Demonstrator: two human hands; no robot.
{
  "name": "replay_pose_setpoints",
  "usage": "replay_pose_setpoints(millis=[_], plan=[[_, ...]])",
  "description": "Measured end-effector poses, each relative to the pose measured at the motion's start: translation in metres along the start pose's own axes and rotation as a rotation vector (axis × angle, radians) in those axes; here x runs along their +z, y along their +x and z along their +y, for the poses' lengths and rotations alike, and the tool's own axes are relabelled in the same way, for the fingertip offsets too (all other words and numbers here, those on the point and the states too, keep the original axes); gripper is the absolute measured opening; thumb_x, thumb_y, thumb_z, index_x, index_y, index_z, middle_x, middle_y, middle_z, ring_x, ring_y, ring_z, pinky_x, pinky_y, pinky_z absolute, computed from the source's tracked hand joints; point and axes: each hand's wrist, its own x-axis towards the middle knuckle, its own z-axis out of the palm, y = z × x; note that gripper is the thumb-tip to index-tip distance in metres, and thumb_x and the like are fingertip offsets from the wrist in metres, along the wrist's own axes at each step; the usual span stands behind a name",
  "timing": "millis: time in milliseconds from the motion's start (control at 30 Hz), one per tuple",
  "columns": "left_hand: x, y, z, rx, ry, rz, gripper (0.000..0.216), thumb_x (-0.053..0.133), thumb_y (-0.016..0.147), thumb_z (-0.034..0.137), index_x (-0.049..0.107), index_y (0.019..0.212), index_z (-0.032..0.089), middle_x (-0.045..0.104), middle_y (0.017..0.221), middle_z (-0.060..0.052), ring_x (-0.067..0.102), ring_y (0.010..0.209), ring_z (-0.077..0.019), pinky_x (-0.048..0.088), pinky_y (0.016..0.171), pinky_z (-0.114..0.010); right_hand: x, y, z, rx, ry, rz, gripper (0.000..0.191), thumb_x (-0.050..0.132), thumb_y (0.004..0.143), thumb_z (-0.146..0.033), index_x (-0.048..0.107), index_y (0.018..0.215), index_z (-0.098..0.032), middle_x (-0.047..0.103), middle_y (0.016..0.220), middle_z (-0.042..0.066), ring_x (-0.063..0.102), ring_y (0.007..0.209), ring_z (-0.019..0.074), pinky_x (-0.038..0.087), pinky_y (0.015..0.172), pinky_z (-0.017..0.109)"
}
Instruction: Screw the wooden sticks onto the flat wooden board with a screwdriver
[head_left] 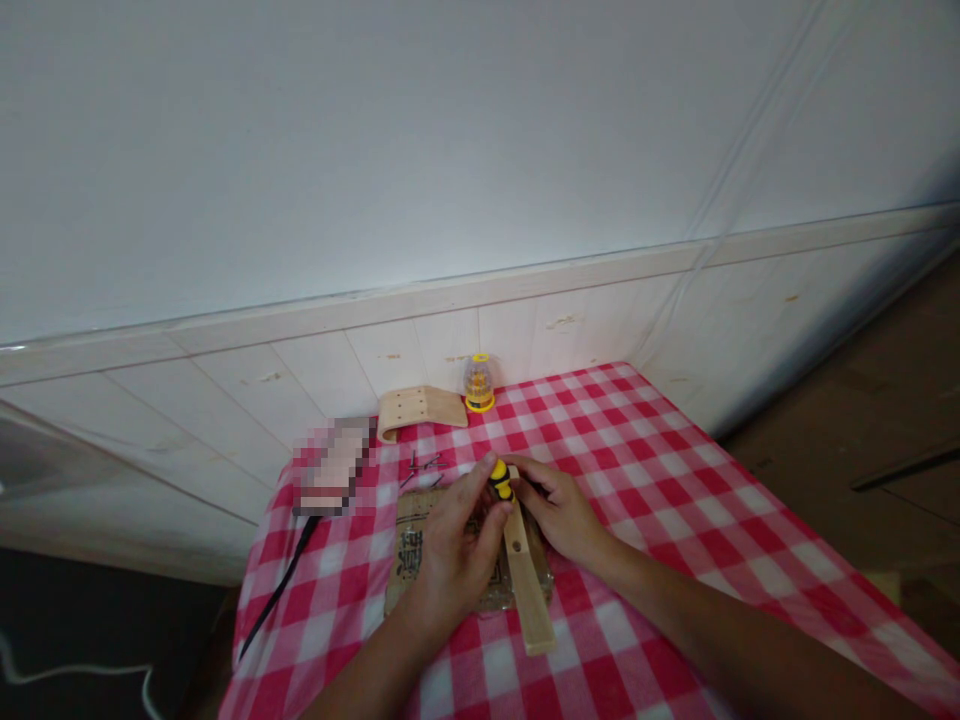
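My left hand (456,545) is closed, with thumb and fingers around a short yellow-and-black screwdriver (501,478). The screwdriver stands over the upper end of a narrow pale wooden strip (531,595); its tip is hidden. My right hand (564,512) is closed on the far end of that strip, steadying it from the right side. A dark hole shows partway along the wood, and its near end points toward me. Beneath lies a flat brown cardboard piece (408,550) with dark printed characters.
Several dark screws (424,465) lie behind the cardboard. A bent wooden board (421,405) with holes and a clear yellow-based container (480,384) stand by the wall. At left is a pixelated object (341,462) with a black strap or cable (289,570). A red-and-white checked cloth (645,470) covers the table.
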Motion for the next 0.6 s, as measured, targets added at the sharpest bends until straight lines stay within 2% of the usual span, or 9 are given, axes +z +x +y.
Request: replay_pose_setpoints(millis=[467,600], plan=[[0.0012,-0.0065,-0.0058,-0.037,-0.011,-0.021,0.062,0.060,0.099,0.023,0.039,0.158,0.026,0.072,0.130,-0.011,0.073,0.112,-0.0222,0.062,0.093,-0.037,-0.0001,0.0001,0.0011,0.002,-0.020,-0.002,0.029,0.057,0.101,-0.036,0.075,0.121,-0.026,0.079,0.121,0.008,0.074,0.112,0.0254,0.058,0.100,0.044],[-0.0006,-0.0037,-0.0022,0.007,0.020,-0.012,0.050,0.058,0.098,0.023,0.050,0.148,0.025,0.074,0.125,-0.010,0.073,0.106,-0.0212,0.062,0.090,-0.035,-0.0004,0.0000,0.0025,0.005,-0.030,0.002,0.029,0.058,0.100,-0.037,0.076,0.120,-0.026,0.079,0.119,0.007,0.074,0.110,0.0254,0.058,0.098,0.044]])
